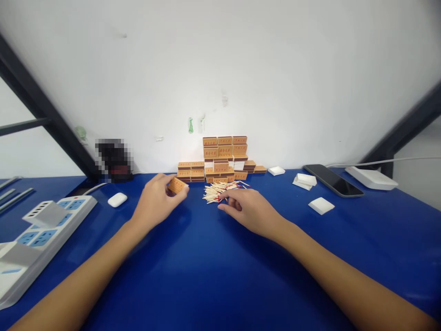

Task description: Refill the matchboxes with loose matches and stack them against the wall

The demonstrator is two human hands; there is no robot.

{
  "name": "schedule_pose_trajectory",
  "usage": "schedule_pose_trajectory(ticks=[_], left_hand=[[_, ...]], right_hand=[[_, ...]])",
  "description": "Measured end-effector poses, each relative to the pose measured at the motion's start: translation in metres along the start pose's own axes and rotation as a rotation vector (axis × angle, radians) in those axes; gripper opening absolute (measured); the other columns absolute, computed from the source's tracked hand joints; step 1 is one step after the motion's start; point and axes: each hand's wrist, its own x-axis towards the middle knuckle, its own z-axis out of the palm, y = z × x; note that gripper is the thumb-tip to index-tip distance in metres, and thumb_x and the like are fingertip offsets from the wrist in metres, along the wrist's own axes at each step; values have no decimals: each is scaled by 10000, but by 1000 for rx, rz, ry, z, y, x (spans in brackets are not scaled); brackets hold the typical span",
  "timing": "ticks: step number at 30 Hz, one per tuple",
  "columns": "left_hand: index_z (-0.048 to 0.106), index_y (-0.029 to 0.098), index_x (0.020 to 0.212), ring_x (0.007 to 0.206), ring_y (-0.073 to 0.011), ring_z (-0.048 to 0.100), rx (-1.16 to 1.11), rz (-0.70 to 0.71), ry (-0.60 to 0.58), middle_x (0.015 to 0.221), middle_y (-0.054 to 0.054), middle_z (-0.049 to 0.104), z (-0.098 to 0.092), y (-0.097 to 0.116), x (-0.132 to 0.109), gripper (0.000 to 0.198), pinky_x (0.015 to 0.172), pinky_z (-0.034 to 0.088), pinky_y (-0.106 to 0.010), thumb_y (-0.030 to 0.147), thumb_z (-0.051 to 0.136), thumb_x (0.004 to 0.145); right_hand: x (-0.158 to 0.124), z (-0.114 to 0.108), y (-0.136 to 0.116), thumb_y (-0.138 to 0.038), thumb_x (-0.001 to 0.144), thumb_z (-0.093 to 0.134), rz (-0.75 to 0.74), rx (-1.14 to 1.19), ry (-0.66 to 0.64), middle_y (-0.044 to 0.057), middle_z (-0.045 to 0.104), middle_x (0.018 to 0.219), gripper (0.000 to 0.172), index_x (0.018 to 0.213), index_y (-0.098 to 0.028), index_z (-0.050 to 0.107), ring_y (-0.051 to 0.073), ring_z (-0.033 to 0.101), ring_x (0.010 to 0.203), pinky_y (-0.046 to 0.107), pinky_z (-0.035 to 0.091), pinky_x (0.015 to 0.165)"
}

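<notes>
My left hand (156,197) grips a matchbox (177,185) between thumb and fingers, tilted a little above the blue table. My right hand (250,209) is at the near right edge of a loose pile of matches (214,191) with pale sticks and red heads. Its thumb and forefinger look slightly apart, with nothing visible between them; the other fingers are partly hidden. Behind the pile, against the wall, stand stacked matchboxes (225,151) in orange and brown. A lower stack of matchboxes (190,174) stands to their left, behind my left hand.
White matchbox trays (321,205) lie to the right, near a black phone (332,180) and a white flat device (371,178) with a cable. On the left are a white earbud case (117,199), a power strip (81,212) and a pixelated dark object (115,158).
</notes>
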Motion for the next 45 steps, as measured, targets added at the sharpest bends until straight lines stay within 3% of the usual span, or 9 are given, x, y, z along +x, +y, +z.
schedule_pose_trajectory(ticks=[6, 10, 15, 21, 25, 31, 39, 42, 45], left_hand=[[629, 98, 1358, 1022, -361, 723, 300, -147, -10, 1057, -169, 778, 5, -3, 38, 634, 862, 539, -403, 562, 560, 931], [630, 121, 1298, 985, -391, 730, 463, -165, -13, 1042, -199, 770, 18, 12, 63, 634, 809, 532, -422, 638, 537, 945], [651, 156, 1197, 956, -384, 735, 485, -118, -33, 989, -188, 769, 31, 27, 79, 722, 747, 508, -381, 803, 556, 891], [659, 200, 1208, 976, -330, 734, 351, -85, -48, 1024, -113, 795, 28, 23, 69, 509, 754, 486, -355, 646, 603, 970], [686, 222, 1147, 1000, -290, 728, 288, -37, -79, 1092, -68, 794, 23, 15, 61, 410, 746, 488, -335, 553, 741, 911], [712, 235, 1062, 966, -264, 729, 263, -18, -61, 1078, -50, 795, 33, 14, 65, 201, 735, 489, -331, 392, 739, 940], [710, 208, 1106, 989, -300, 726, 272, -5, -20, 1080, -88, 791, 30, 18, 65, 308, 763, 510, -360, 476, 692, 956], [699, 196, 1152, 998, -310, 720, 280, 16, 6, 1108, -104, 782, 21, 21, 49, 361, 788, 518, -376, 507, 645, 976], [707, 197, 1109, 883, -260, 715, 240, 154, -2, 1004, -76, 780, 16, 24, 21, 313, 767, 524, -360, 471, 637, 974]], right_hand=[[2, -8, -7, -252, 985, 654, 54, -60, 8, 10, 713, 804, 110, 1006, -192, 745, 142, 588, 688, 276, 361, 635], [2, -14, -9, -256, 1001, 622, 62, -107, 5, 24, 734, 826, 145, 948, -189, 740, 151, 613, 706, 279, 352, 636], [4, -19, -4, -267, 1008, 605, 78, -154, 28, 41, 770, 909, 161, 960, -205, 745, 176, 666, 801, 282, 374, 672], [5, -26, -1, -279, 1010, 592, 140, -179, 53, 42, 785, 932, 180, 948, -214, 747, 190, 686, 833, 282, 379, 668], [5, -24, 2, -291, 1008, 591, 140, -186, 54, 45, 785, 914, 190, 963, -209, 756, 185, 682, 798, 282, 379, 660], [6, -20, 7, -275, 1001, 581, 146, -206, 40, 45, 794, 911, 203, 958, -213, 770, 190, 695, 813, 285, 395, 667], [7, -30, 19, -291, 1005, 559, 190, -271, 75, 55, 801, 939, 230, 971, -225, 776, 201, 704, 844, 285, 390, 662], [8, -46, 29, -284, 1007, 540, 241, -324, 109, 84, 795, 945, 246, 951, -210, 767, 225, 704, 866, 300, 399, 675], [4, -72, 47, -283, 1007, 529, 337, -396, 162, 113, 791, 975, 252, 1005, -194, 764, 251, 702, 889, 323, 430, 701]])
